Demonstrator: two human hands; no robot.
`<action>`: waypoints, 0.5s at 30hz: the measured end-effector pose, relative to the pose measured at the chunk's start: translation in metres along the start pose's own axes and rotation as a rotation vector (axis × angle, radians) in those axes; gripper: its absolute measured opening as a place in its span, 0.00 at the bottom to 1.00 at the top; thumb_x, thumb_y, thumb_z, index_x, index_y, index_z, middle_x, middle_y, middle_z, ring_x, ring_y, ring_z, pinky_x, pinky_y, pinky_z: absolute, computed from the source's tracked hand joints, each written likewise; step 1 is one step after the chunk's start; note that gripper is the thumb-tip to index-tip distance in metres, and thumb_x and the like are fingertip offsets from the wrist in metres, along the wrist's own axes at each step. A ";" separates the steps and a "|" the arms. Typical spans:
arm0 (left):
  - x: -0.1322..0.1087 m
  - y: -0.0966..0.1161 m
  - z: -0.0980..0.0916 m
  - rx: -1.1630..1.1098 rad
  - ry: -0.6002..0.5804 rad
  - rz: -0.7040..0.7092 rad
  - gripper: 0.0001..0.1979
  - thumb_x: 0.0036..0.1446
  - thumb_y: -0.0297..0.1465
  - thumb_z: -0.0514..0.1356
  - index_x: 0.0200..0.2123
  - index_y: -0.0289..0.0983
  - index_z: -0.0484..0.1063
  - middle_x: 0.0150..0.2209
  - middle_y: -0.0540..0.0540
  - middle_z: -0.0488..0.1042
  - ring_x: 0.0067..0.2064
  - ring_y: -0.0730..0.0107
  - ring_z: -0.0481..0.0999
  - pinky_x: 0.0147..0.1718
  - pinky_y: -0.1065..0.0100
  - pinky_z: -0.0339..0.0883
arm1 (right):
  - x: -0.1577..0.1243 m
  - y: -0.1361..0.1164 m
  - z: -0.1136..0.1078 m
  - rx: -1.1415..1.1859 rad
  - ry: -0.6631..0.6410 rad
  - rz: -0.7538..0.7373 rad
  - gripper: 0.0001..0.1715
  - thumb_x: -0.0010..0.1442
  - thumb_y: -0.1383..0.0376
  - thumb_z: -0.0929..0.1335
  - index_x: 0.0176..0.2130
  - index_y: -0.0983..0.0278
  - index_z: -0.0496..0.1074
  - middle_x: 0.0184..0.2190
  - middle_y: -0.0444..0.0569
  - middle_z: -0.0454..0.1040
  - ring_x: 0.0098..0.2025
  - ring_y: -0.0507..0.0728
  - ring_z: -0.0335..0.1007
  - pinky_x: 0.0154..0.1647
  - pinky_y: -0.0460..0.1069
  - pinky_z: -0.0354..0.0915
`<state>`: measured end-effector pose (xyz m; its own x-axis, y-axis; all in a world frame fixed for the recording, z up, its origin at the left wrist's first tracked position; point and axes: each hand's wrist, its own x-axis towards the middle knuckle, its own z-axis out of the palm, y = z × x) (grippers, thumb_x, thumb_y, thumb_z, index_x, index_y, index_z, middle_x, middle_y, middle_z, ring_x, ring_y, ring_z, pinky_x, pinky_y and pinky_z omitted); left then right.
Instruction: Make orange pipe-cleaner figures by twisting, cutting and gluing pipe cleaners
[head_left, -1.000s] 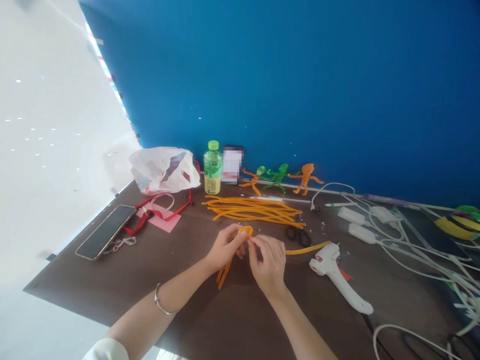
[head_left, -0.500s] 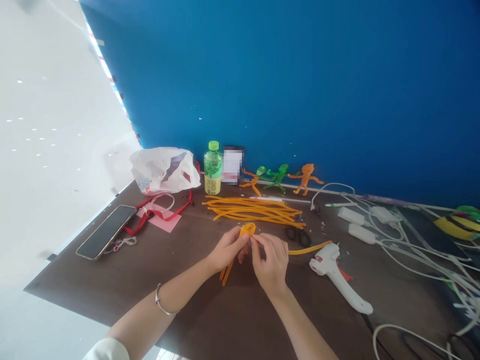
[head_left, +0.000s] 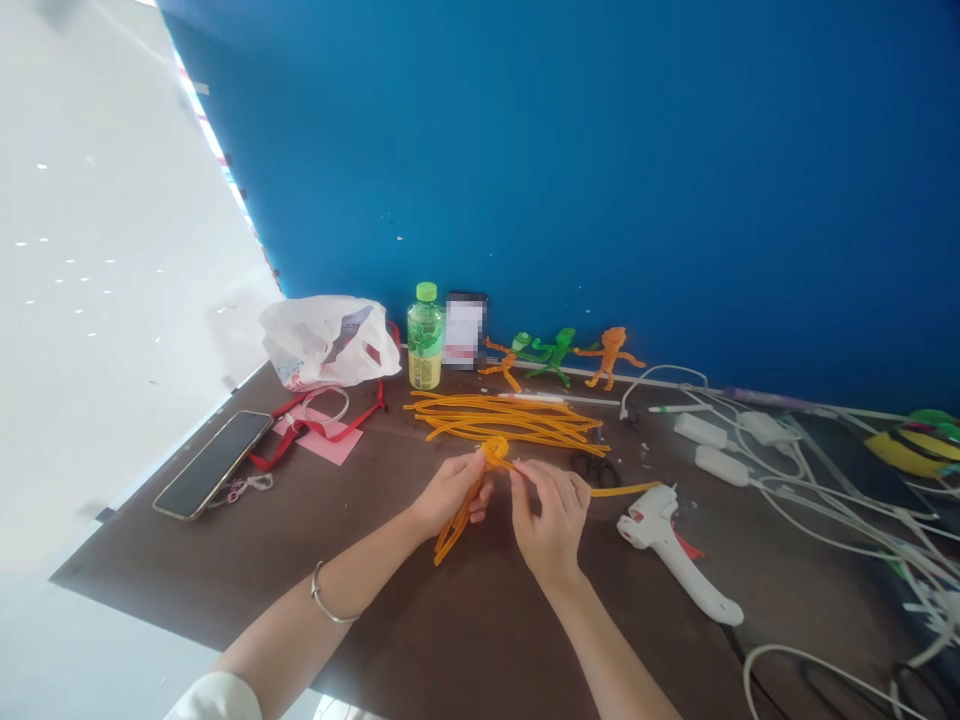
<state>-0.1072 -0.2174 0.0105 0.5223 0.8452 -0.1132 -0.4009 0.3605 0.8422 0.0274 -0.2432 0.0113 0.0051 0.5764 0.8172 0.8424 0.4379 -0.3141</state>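
Observation:
Between my hands is a coiled head of orange pipe cleaners (head_left: 494, 452), with several loose ends (head_left: 450, 540) hanging below it. My left hand (head_left: 454, 492) is closed on the coil and the stems under it. With thumb and forefinger, my right hand (head_left: 553, 515) pinches one orange strand that leaves the coil; its long tail (head_left: 626, 491) sticks out to the right, near the glue gun. Just behind lies a pile of straight orange pipe cleaners (head_left: 510, 420). Black-handled scissors (head_left: 596, 468) rest behind my right hand, partly hidden.
On the right are a white glue gun (head_left: 675, 555) and tangled white cables (head_left: 847, 510) with adapters. Small twisted figures (head_left: 559, 352) stand along the blue wall beside a bottle (head_left: 425, 338). Leftward lie a phone (head_left: 214, 465), a red ribbon (head_left: 330, 436) and a plastic bag (head_left: 326, 340).
My right hand has moved slightly right, away from the coil, drawing the pinched strand out. The hanging ends under my left hand have swung a little left.

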 end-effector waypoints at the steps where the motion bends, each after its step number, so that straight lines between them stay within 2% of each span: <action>1: 0.000 0.001 0.000 -0.021 -0.010 -0.031 0.24 0.49 0.50 0.54 0.31 0.33 0.64 0.18 0.55 0.58 0.16 0.84 0.52 0.14 0.76 0.49 | 0.000 0.000 0.000 0.004 -0.004 0.004 0.06 0.55 0.71 0.66 0.36 0.63 0.69 0.31 0.47 0.74 0.34 0.53 0.70 0.42 0.51 0.56; 4: 0.000 0.003 0.000 -0.057 -0.028 -0.082 0.24 0.48 0.51 0.55 0.31 0.33 0.64 0.18 0.56 0.57 0.16 0.84 0.52 0.14 0.77 0.48 | 0.000 0.001 0.000 0.022 -0.017 0.004 0.06 0.56 0.71 0.65 0.36 0.63 0.68 0.31 0.47 0.74 0.35 0.53 0.70 0.41 0.50 0.57; 8: 0.000 0.004 -0.001 -0.053 -0.079 -0.125 0.24 0.49 0.51 0.54 0.21 0.34 0.58 0.16 0.56 0.54 0.15 0.83 0.51 0.14 0.77 0.46 | -0.001 0.002 0.000 0.031 -0.019 -0.002 0.06 0.56 0.71 0.65 0.36 0.62 0.68 0.31 0.47 0.74 0.35 0.53 0.70 0.40 0.51 0.57; 15: -0.001 0.008 -0.002 -0.107 -0.148 -0.177 0.23 0.52 0.50 0.51 0.21 0.35 0.56 0.15 0.57 0.51 0.15 0.83 0.48 0.14 0.76 0.43 | -0.001 0.001 -0.002 0.031 -0.023 -0.016 0.07 0.55 0.71 0.65 0.36 0.62 0.67 0.32 0.47 0.74 0.35 0.53 0.69 0.40 0.50 0.57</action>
<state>-0.1128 -0.2148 0.0159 0.6928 0.7011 -0.1685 -0.3670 0.5440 0.7545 0.0296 -0.2442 0.0110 -0.0208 0.5847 0.8110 0.8253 0.4679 -0.3162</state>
